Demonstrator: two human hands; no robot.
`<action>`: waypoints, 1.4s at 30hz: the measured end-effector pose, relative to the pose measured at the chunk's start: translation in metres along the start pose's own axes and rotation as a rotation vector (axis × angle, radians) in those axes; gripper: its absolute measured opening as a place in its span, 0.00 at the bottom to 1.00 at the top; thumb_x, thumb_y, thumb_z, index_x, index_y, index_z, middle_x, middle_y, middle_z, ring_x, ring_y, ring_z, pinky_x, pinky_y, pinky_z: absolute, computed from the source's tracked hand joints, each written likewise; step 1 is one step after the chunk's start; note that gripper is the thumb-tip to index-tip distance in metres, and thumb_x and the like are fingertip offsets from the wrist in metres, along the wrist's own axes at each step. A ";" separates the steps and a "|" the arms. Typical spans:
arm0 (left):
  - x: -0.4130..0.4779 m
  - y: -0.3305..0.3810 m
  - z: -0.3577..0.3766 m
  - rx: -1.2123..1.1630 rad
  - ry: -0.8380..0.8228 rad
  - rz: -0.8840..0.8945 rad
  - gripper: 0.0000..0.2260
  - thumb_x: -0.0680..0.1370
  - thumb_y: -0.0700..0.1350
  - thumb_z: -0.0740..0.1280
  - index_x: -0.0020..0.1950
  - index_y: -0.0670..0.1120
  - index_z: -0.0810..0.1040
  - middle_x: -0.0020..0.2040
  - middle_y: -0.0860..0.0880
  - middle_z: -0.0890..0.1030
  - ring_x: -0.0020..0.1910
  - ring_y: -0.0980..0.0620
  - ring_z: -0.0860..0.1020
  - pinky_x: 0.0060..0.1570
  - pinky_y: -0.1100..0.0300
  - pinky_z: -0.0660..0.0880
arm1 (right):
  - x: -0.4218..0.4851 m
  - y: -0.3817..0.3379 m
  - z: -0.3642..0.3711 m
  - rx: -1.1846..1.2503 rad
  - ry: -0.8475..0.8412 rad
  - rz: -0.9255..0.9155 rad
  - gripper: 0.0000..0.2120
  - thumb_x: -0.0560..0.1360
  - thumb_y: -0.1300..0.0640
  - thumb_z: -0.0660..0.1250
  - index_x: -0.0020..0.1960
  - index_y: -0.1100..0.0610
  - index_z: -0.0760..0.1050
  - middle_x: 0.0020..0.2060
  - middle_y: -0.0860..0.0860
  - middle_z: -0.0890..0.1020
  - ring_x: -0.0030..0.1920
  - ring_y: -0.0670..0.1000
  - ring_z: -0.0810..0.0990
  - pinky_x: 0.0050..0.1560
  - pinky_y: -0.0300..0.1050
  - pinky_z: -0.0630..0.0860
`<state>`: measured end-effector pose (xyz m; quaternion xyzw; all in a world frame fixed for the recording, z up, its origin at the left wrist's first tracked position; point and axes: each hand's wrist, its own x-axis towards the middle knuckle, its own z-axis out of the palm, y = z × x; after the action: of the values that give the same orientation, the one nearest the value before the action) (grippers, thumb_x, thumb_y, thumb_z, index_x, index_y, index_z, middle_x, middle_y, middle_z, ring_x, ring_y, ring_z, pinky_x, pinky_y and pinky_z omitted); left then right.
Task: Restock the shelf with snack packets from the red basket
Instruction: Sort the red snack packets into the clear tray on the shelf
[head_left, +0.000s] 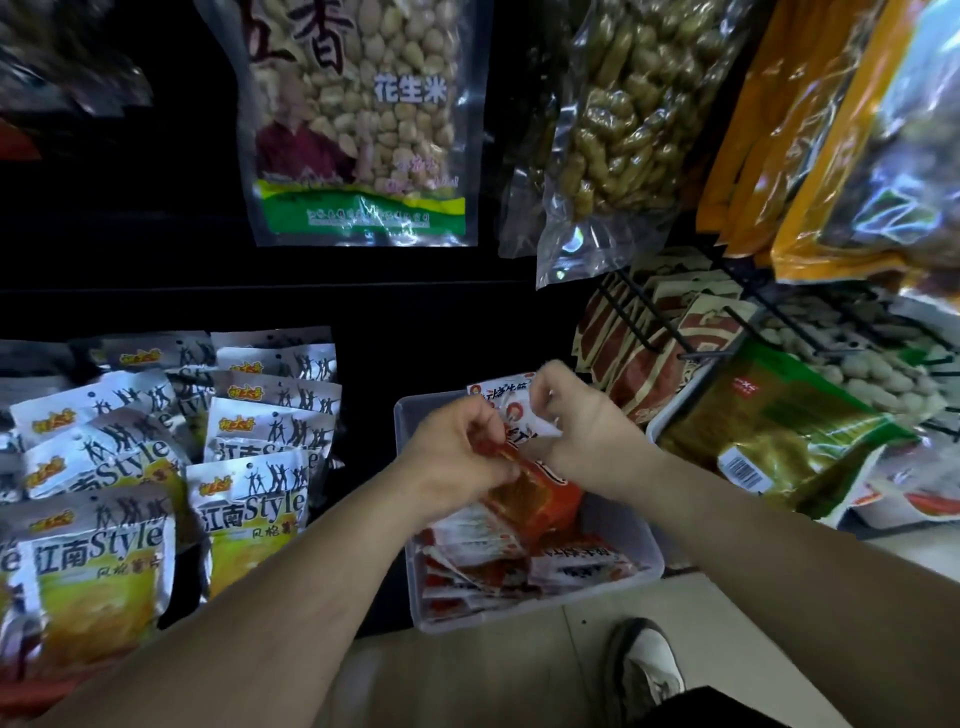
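**Q:** From the head camera, what are the hands doing?

**A:** Both are raised over a clear plastic bin (524, 617). The left hand (457, 449) is curled and pinches the upper end of an orange-red packet (537, 500). The right hand (579, 418) is just beside it, with its fingers pinching a white-and-red packet (511, 411).

**Q:** Which way do the packets point?

**A:** The orange-red packet's long axis slants from the left hand's fingers down and to the right, its lower end over the bin. The white-and-red packet stands nearly upright between the hands, its top edge above the knuckles.

**Q:** How many are there?

**A:** Two packets are held. Below the hands, more red-and-white packets (519, 569) lie overlapping in the bin, and I cannot count them. Left of the left forearm stand rows of silver-and-yellow packets (247, 512). One shoe (644, 667) shows below the right forearm.
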<state>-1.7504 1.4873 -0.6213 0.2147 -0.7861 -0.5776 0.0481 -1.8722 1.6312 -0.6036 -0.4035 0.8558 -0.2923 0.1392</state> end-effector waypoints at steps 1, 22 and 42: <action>-0.004 0.006 -0.002 -0.027 0.001 0.028 0.15 0.71 0.33 0.78 0.43 0.48 0.75 0.37 0.53 0.76 0.35 0.59 0.74 0.38 0.63 0.75 | -0.005 -0.012 -0.010 0.071 0.025 -0.008 0.25 0.72 0.60 0.79 0.46 0.42 0.63 0.38 0.45 0.73 0.34 0.43 0.71 0.35 0.43 0.71; -0.040 0.049 -0.035 -0.569 -0.261 0.103 0.29 0.74 0.35 0.77 0.71 0.55 0.77 0.61 0.50 0.85 0.60 0.49 0.84 0.57 0.53 0.82 | -0.081 -0.064 -0.047 1.064 0.060 0.321 0.28 0.80 0.67 0.70 0.76 0.48 0.71 0.61 0.59 0.84 0.62 0.64 0.83 0.62 0.69 0.79; -0.041 0.046 -0.018 -0.422 -0.165 0.094 0.28 0.71 0.32 0.79 0.67 0.52 0.80 0.56 0.49 0.87 0.56 0.48 0.86 0.52 0.53 0.84 | -0.078 -0.034 -0.049 1.014 -0.088 0.258 0.44 0.68 0.67 0.81 0.75 0.43 0.67 0.62 0.50 0.85 0.59 0.58 0.86 0.56 0.61 0.84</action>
<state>-1.7199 1.4983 -0.5657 0.1152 -0.6584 -0.7418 0.0543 -1.8248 1.6933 -0.5438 -0.1885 0.6428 -0.6332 0.3876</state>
